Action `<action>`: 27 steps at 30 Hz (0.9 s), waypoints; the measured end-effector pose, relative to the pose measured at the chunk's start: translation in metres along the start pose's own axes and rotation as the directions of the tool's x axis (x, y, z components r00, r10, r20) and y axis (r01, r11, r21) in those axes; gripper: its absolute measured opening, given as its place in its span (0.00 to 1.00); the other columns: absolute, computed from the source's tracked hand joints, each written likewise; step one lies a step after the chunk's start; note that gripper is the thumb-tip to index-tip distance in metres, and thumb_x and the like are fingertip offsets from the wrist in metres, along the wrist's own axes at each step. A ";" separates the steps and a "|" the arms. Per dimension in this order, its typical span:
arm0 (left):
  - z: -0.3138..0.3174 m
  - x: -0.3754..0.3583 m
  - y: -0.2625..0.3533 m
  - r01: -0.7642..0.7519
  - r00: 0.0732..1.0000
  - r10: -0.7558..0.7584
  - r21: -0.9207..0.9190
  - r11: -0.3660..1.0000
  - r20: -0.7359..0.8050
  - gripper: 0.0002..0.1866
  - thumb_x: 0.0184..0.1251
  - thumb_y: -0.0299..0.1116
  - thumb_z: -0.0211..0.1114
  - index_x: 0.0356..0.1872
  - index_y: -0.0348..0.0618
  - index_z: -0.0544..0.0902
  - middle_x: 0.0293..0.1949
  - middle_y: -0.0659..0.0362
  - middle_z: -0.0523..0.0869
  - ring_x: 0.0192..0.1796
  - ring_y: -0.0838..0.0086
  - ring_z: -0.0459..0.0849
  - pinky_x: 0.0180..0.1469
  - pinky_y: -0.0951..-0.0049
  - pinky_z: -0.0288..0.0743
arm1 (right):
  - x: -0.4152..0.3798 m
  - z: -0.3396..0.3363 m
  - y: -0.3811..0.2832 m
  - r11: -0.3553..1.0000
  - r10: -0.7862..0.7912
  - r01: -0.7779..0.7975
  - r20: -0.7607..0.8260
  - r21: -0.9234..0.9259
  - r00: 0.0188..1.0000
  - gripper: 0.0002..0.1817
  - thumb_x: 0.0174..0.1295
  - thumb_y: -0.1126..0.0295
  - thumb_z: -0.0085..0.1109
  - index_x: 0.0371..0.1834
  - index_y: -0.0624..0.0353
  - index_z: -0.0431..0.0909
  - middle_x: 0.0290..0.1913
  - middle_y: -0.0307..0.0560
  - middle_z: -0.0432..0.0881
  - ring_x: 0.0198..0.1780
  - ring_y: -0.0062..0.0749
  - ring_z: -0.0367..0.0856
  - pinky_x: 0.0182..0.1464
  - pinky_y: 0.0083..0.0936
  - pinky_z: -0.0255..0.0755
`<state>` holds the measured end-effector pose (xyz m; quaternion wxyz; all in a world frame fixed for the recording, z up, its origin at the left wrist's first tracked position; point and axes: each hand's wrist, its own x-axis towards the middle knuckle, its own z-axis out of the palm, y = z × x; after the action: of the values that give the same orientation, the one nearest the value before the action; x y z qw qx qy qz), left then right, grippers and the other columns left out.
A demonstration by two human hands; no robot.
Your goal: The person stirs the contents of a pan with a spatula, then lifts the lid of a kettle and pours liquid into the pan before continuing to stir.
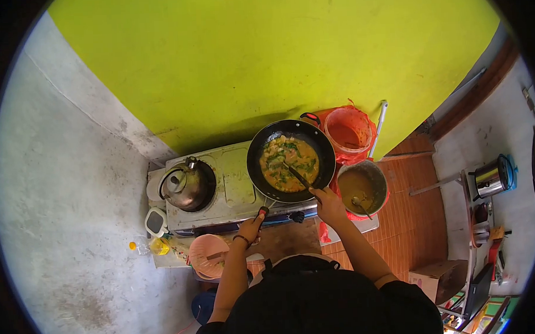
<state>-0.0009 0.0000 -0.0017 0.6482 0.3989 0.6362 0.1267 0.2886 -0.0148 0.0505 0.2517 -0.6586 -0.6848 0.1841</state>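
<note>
A black wok sits on the right side of the stove, holding a yellowish, saucy dish with green leaves. My left hand is closed around the wok's handle, which has a black and red grip. In my right hand is a dark spatula, slanting down into the food, its head partly hidden by the sauce. Just right of the wok stands a metal pot with brownish liquid and a spoon in it.
A metal kettle occupies the left burner of the stove. Behind the pot is a red-stained bucket in red plastic. A pink basket stands at lower left, near bottles. A green wall rises behind the stove.
</note>
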 end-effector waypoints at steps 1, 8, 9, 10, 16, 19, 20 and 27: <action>0.000 -0.001 0.000 -0.003 1.000 0.003 0.008 1.000 0.002 0.30 0.66 0.63 0.57 0.29 0.41 0.75 0.19 0.60 0.74 0.16 0.74 0.72 0.19 0.73 0.67 | -0.005 -0.007 -0.003 1.000 -0.009 0.009 0.000 0.005 1.000 0.23 0.54 0.81 0.53 0.54 0.50 0.80 0.42 0.54 0.77 0.44 0.53 0.80 0.45 0.44 0.76; 0.001 0.000 0.000 0.006 1.000 -0.006 -0.011 1.000 -0.005 0.28 0.67 0.61 0.57 0.27 0.42 0.74 0.17 0.60 0.74 0.14 0.73 0.73 0.16 0.73 0.66 | -0.032 -0.056 -0.002 0.995 0.058 -0.048 0.114 -0.086 0.992 0.22 0.54 0.79 0.53 0.52 0.48 0.82 0.44 0.53 0.79 0.41 0.52 0.80 0.43 0.44 0.74; 0.001 0.001 -0.001 0.007 1.000 -0.007 -0.007 1.000 -0.008 0.28 0.67 0.61 0.57 0.27 0.42 0.74 0.17 0.60 0.74 0.14 0.73 0.73 0.16 0.73 0.66 | -0.034 -0.064 -0.001 0.996 0.045 -0.037 0.095 -0.080 0.995 0.21 0.53 0.79 0.54 0.50 0.50 0.83 0.42 0.53 0.80 0.41 0.52 0.80 0.43 0.43 0.74; 0.001 0.001 -0.002 0.008 1.000 -0.008 -0.003 1.000 -0.011 0.28 0.67 0.61 0.57 0.27 0.42 0.74 0.17 0.60 0.74 0.14 0.73 0.73 0.16 0.73 0.66 | -0.036 -0.072 -0.001 0.997 0.032 -0.026 0.075 -0.074 0.997 0.20 0.52 0.80 0.55 0.49 0.52 0.83 0.40 0.54 0.81 0.41 0.52 0.80 0.43 0.43 0.74; 0.000 -0.003 0.003 -0.004 1.000 0.004 0.006 1.000 0.021 0.30 0.65 0.65 0.57 0.27 0.43 0.74 0.18 0.62 0.73 0.16 0.75 0.71 0.19 0.72 0.67 | -0.041 -0.131 -0.017 0.993 0.044 -0.039 0.045 -0.109 0.998 0.16 0.52 0.79 0.57 0.45 0.55 0.85 0.40 0.54 0.82 0.42 0.52 0.81 0.46 0.40 0.74; 0.000 -0.004 0.003 -0.012 1.000 0.011 0.013 1.000 0.019 0.31 0.65 0.65 0.57 0.28 0.43 0.74 0.18 0.62 0.73 0.16 0.75 0.71 0.19 0.73 0.67 | -0.044 -0.132 -0.018 0.983 0.088 -0.076 0.066 -0.167 0.994 0.16 0.52 0.79 0.57 0.44 0.53 0.86 0.40 0.54 0.82 0.43 0.52 0.81 0.46 0.39 0.74; 0.000 -0.004 0.002 -0.014 1.000 0.014 0.015 1.000 0.019 0.31 0.65 0.65 0.57 0.28 0.43 0.74 0.18 0.62 0.73 0.16 0.75 0.71 0.20 0.73 0.67 | -0.044 -0.130 -0.017 0.979 0.101 -0.085 0.078 -0.184 0.992 0.16 0.52 0.79 0.57 0.44 0.53 0.86 0.40 0.55 0.82 0.43 0.52 0.81 0.46 0.39 0.74; 0.001 -0.002 0.002 0.010 1.000 -0.009 0.020 1.000 -0.012 0.31 0.65 0.65 0.56 0.29 0.41 0.74 0.18 0.61 0.73 0.16 0.75 0.71 0.20 0.73 0.67 | -0.036 -0.077 -0.008 0.986 0.123 -0.114 0.064 -0.121 0.990 0.20 0.52 0.79 0.55 0.47 0.48 0.85 0.38 0.54 0.80 0.41 0.52 0.80 0.43 0.42 0.73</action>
<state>0.0005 -0.0010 0.0010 0.6411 0.4014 0.6430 0.1196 0.3273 -0.0571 0.1138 0.1766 -0.7049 -0.6626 0.1815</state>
